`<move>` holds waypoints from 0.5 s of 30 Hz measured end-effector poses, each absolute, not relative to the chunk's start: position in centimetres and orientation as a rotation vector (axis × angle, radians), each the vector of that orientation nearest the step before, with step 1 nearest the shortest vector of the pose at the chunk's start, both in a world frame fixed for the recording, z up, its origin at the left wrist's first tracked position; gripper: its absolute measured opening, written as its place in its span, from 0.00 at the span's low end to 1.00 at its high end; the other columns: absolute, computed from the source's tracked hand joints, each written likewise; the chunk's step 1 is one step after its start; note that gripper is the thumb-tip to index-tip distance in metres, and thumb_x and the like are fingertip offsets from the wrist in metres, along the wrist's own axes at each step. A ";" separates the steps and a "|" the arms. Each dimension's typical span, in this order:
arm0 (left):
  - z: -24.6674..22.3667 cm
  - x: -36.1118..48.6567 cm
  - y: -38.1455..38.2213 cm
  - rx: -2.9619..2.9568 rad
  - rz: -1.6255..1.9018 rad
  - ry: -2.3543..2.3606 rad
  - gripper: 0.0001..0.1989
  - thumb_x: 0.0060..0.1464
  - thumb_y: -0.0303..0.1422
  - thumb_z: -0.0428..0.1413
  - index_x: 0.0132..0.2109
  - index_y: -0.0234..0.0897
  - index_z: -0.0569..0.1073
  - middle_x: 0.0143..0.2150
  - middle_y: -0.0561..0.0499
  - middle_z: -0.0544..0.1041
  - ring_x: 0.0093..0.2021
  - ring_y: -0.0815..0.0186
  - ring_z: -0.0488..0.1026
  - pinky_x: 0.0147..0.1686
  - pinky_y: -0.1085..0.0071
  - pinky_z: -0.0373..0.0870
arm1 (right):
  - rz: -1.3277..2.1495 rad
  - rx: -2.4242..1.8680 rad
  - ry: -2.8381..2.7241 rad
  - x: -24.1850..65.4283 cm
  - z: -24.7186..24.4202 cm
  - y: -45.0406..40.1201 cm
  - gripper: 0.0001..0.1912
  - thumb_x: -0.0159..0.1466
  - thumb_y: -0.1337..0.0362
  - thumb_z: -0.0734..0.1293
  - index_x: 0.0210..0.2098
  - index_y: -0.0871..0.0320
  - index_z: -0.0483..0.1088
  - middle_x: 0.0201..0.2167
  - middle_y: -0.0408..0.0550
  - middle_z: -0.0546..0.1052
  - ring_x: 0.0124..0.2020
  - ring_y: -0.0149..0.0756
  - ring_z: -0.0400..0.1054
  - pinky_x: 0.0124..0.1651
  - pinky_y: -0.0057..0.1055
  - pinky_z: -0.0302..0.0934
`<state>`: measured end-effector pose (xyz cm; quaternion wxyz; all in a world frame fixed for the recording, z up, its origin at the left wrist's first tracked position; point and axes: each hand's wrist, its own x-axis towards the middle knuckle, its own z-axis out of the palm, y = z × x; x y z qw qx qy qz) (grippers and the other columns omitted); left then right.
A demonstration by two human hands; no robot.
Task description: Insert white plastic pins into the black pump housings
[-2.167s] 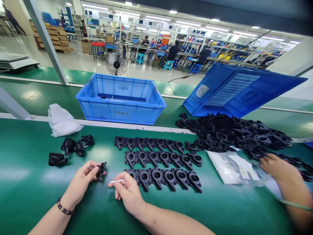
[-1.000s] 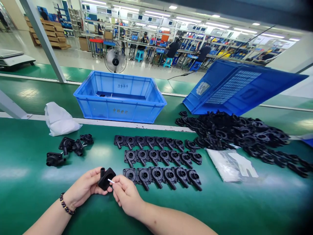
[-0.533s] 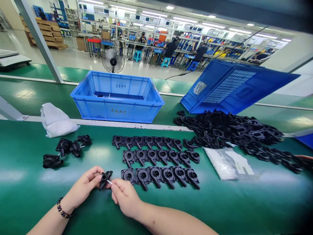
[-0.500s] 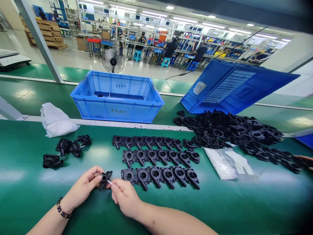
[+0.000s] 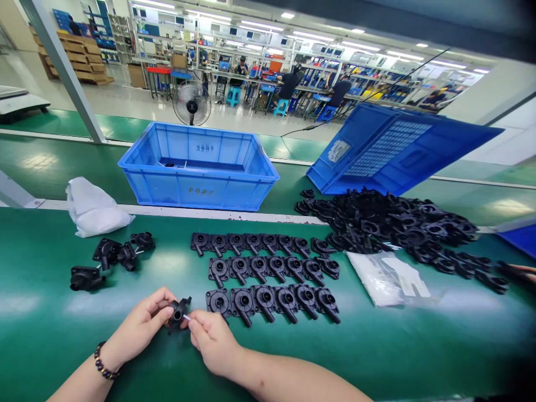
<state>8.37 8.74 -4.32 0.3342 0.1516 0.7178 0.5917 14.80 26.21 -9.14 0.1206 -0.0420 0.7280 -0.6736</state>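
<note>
Stretching across whole view: green counter (image 5: pixel 419 346). Sitting at back centre: blue bin (image 5: pixel 199 167), upright, w/ second blue bin (image 5: pixel 397 151) tipped on its side at right. Spilling out below tipped bin: heap of black parts (image 5: pixel 389 223). Lying in three rows mid-counter, touching side by side: black housings (image 5: pixel 268 268). Resting left of bin: white bag (image 5: pixel 94 209); near it, loose parts (image 5: pixel 111 257). Lying right of rows: clear packet (image 5: pixel 387 276). Working near front edge: left hand (image 5: pixel 140 324) curled shut round small black housing (image 5: pixel 178 314), holding it just above counter; right hand (image 5: pixel 211 335) pinching thin white pin (image 5: pixel 186 318), tip touching housing's hole.
</note>
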 end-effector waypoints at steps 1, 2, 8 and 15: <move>-4.3 8.4 8.7 0.400 1.533 1.888 0.11 0.59 0.41 0.48 0.37 0.37 0.66 0.31 0.49 0.73 0.31 0.66 0.65 0.34 0.74 0.60 | -1.960 -0.121 2.139 14.8 -9.1 26.2 0.15 0.66 0.59 0.55 0.35 0.60 0.70 0.15 0.38 0.61 0.17 0.25 0.53 0.24 0.22 0.51; -4.2 8.4 8.8 0.405 1.519 1.906 0.11 0.59 0.41 0.48 0.37 0.37 0.66 0.31 0.49 0.73 0.32 0.66 0.65 0.34 0.74 0.60 | -1.950 -0.120 2.150 14.8 -9.0 26.2 0.15 0.65 0.60 0.55 0.34 0.60 0.69 0.15 0.38 0.61 0.17 0.25 0.53 0.24 0.22 0.51; -3.9 8.8 9.1 0.391 1.429 2.009 0.11 0.58 0.41 0.48 0.36 0.38 0.66 0.30 0.50 0.73 0.31 0.65 0.67 0.35 0.74 0.61 | -1.906 -0.130 2.194 14.8 -8.3 26.3 0.15 0.65 0.61 0.55 0.30 0.59 0.69 0.16 0.39 0.61 0.18 0.25 0.53 0.23 0.22 0.50; -5.0 8.5 8.3 0.391 1.478 2.021 0.12 0.56 0.43 0.51 0.41 0.40 0.70 0.37 0.49 0.74 0.41 0.59 0.69 0.42 0.71 0.64 | -1.892 -0.150 2.229 14.3 -8.8 26.1 0.14 0.65 0.61 0.55 0.29 0.59 0.68 0.16 0.38 0.61 0.17 0.25 0.54 0.21 0.21 0.50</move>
